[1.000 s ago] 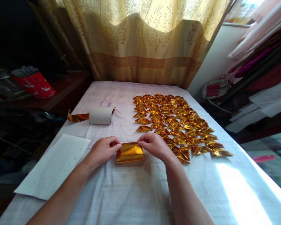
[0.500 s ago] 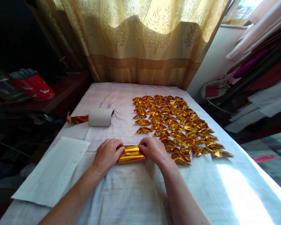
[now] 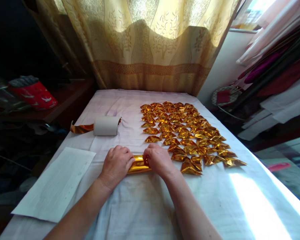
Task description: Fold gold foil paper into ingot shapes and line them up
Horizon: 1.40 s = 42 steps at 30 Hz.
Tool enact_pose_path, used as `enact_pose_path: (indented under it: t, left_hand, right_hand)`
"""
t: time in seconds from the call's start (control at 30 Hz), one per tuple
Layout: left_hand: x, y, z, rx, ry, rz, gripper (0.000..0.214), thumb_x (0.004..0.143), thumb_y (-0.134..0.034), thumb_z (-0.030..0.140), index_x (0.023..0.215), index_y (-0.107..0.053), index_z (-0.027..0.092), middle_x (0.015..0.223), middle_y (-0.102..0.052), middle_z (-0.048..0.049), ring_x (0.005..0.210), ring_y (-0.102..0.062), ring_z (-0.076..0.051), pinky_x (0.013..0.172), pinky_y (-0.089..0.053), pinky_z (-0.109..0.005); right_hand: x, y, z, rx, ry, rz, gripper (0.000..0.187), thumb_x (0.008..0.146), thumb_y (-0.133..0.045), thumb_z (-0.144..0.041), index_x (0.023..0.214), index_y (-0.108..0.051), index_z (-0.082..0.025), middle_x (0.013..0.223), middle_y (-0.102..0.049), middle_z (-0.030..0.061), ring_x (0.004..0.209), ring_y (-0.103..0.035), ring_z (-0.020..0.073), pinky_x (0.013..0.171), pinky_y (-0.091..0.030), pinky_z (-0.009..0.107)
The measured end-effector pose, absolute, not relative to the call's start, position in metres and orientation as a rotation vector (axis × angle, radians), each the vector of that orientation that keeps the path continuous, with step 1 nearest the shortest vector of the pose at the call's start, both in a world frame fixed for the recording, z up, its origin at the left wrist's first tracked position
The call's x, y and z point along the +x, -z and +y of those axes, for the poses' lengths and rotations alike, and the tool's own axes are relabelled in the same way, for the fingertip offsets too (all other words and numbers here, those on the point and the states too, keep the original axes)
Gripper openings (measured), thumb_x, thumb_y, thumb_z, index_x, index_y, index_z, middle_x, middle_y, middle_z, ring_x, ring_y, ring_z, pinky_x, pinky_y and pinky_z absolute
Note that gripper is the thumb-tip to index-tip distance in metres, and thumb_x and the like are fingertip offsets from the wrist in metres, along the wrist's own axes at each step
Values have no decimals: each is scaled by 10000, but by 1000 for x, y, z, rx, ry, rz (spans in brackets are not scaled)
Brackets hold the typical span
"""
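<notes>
A shiny gold foil paper sheet (image 3: 139, 165), partly rolled or folded into a narrow band, lies on the white cloth between my hands. My left hand (image 3: 118, 164) grips its left end, fingers curled over the far edge. On the other end, my right hand (image 3: 158, 160) is closed with the fingers bent down onto the foil. The fingertips of both hands are partly hidden. Just beyond my right hand, many folded gold foil ingots (image 3: 187, 136) are laid out in rows.
A white roll (image 3: 106, 126) with a gold foil strip (image 3: 82, 128) sticking out lies at the back left. A white paper sheet (image 3: 56, 183) rests at left. A red container (image 3: 36, 95) stands on a dark side table (image 3: 75, 88). Behind hangs a gold curtain (image 3: 145, 43).
My right hand has shifted slightly left along the foil, and less of the foil shows between my hands. The left fingers have curled further over it.
</notes>
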<state>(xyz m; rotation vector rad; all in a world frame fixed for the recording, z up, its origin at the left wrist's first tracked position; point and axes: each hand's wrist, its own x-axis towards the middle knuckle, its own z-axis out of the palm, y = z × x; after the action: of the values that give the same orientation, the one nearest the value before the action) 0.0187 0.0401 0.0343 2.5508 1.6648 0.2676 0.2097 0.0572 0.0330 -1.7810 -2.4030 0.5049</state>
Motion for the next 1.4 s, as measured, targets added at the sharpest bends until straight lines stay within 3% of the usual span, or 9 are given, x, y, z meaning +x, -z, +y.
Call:
enact_pose_path:
  t: [0.13,0.37,0.57,0.87,1.4]
  left_hand:
    - [24,-38,35,2587,-217,1690,155,894,-662,352,854,-722,215,920,-681,-42,940,-560,-239,800,-382,-373]
    - [34,-41,28,2595,-88,1747,164,885,-674,346,888,-685,183,947,-663,-61,960,-565,-257,796,-381,-378]
    - [36,-42,21,2598,-69,1748,188,883,-674,359,933,-677,177,969,-653,-74,972,-560,-270,782,-377,-380]
    - [37,-40,16,2587,-79,1728,210,892,-660,358,958,-680,160,986,-660,-87,980,-572,-283,800,-386,-398]
    - [39,-40,12,2593,-62,1755,190,883,-670,345,970,-672,176,997,-666,-90,981,-584,-268,797,-414,-381]
  right_hand:
    - [209,-36,57,-1650,-573,-2484,218,803,-602,-108,732,-758,-242,875,-691,27,872,-602,169,698,-367,242]
    - [202,-44,51,-1703,-522,-2486,195,903,-556,-232,943,-747,-232,905,-690,36,812,-610,159,689,-367,245]
    - [201,-30,38,-1743,-404,-2412,107,898,-617,-264,900,-718,-231,887,-668,33,828,-606,170,658,-352,257]
    - [202,-19,18,-1648,-319,-2334,67,900,-640,-236,907,-697,-201,943,-655,56,900,-579,188,771,-406,271]
    - [195,-7,14,-1696,-216,-2214,162,918,-633,-364,920,-688,-211,936,-641,53,894,-555,198,762,-371,293]
